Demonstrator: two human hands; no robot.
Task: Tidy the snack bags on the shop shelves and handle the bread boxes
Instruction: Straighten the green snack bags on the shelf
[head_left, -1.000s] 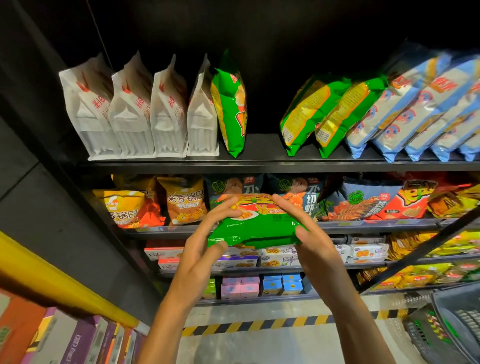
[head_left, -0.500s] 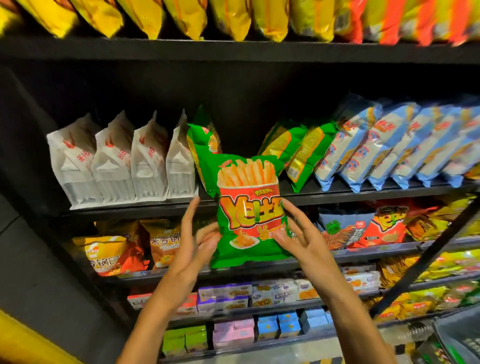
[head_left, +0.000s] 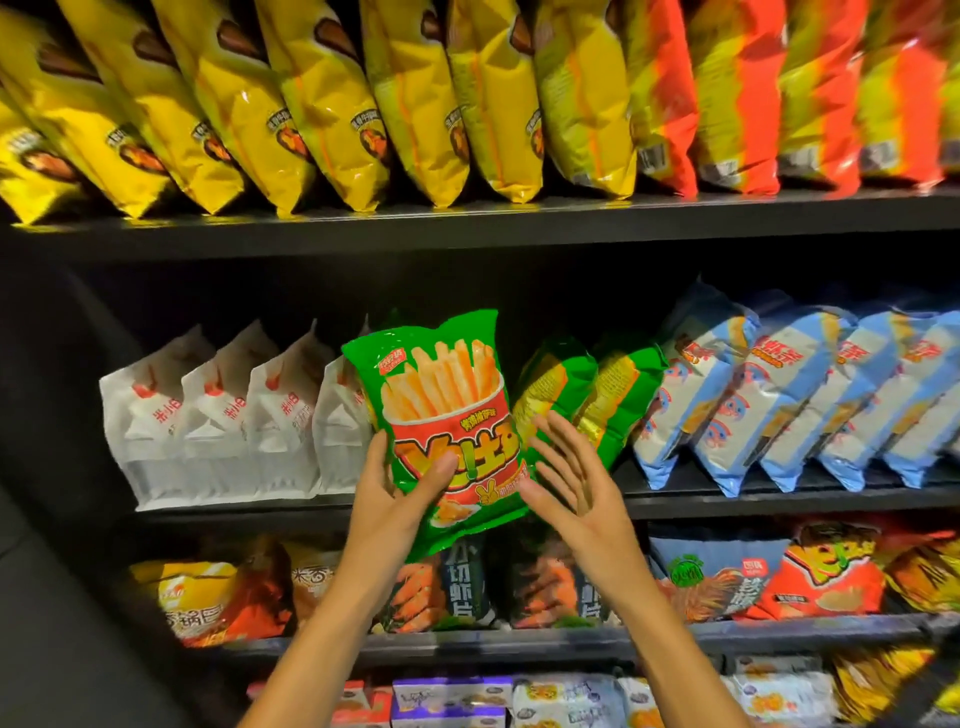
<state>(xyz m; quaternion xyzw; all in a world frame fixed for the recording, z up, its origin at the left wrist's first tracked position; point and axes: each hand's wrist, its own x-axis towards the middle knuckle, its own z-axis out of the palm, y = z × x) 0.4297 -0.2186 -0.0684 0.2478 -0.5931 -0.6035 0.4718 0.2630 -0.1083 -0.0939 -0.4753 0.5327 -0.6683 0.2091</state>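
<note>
A green snack bag with a fries picture (head_left: 441, 410) stands upright in front of the middle shelf (head_left: 727, 501), in the gap between the white bags (head_left: 218, 415) and two more green bags (head_left: 597, 395) that stand edge-on. My left hand (head_left: 395, 499) grips its lower left corner, thumb across the front and fingers behind. My right hand (head_left: 571, 483) is beside the bag's lower right edge with its fingers straight and spread; I cannot tell whether it touches the bag. Small boxes (head_left: 452, 696) line the bottom shelf.
Blue bags (head_left: 779, 400) lean in a row on the right of the middle shelf. Yellow bags (head_left: 311, 104) and orange-red bags (head_left: 753, 93) fill the shelf above. Mixed orange and dark bags (head_left: 457, 587) sit on the shelf below. A dark wall closes the left side.
The green fries bag went from lying flat at the lower shelf's height to upright at the middle shelf. My right hand released it and spread its fingers. The view tilted upward.
</note>
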